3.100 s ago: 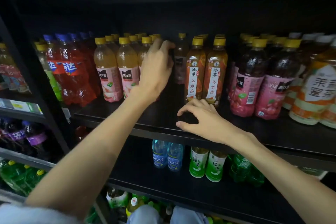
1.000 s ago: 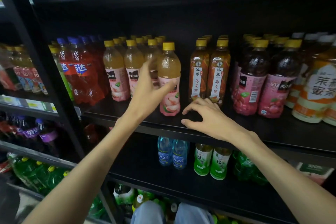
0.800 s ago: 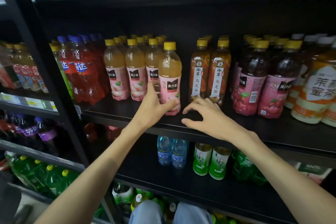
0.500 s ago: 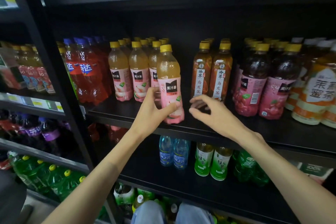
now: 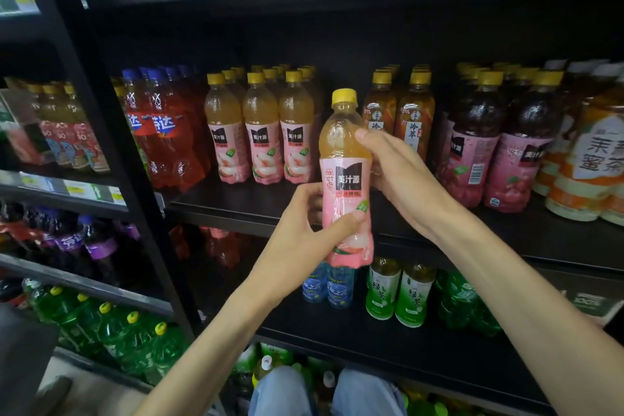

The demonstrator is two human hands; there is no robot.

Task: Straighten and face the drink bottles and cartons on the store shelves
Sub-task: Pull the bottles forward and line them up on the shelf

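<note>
Bottle (image 5: 346, 179) with pink label and yellow cap held upright in front of the shelf (image 5: 422, 233), off its surface, label facing the camera. Left hand (image 5: 304, 236) grips its lower half from 8 o'clock, thumb across the label front, fingers curled behind. Right hand (image 5: 401, 176) holds the upper half from 3 o'clock, thumb tip pressed on the clear shoulder, fingers wrapped round the back; how far they reach is hidden.

Peach row (image 5: 260, 138) stands on the shelf at 10 o'clock of the held bottle: three lanes, same pink labels, yellow caps, fronts facing out. Gap on the shelf directly behind the held bottle, between the peach row and the tea bottles (image 5: 398, 111) at 1 o'clock. Tea bottles: two lanes, amber, white vertical label strips, partly hidden by the right hand. Dark bottles (image 5: 496, 145) with pink labels at 3 o'clock, one showing its barcode side. Orange-white bottles (image 5: 594, 165) at far 3 o'clock. Red sodas (image 5: 158, 132) with blue caps at 9 o'clock.

Lower shelf: blue water bottles (image 5: 329, 287) at 6 o'clock, green tea bottles (image 5: 398, 294) at 5 o'clock. Green sodas (image 5: 111, 328) at 8 o'clock on the neighbouring rack.
</note>
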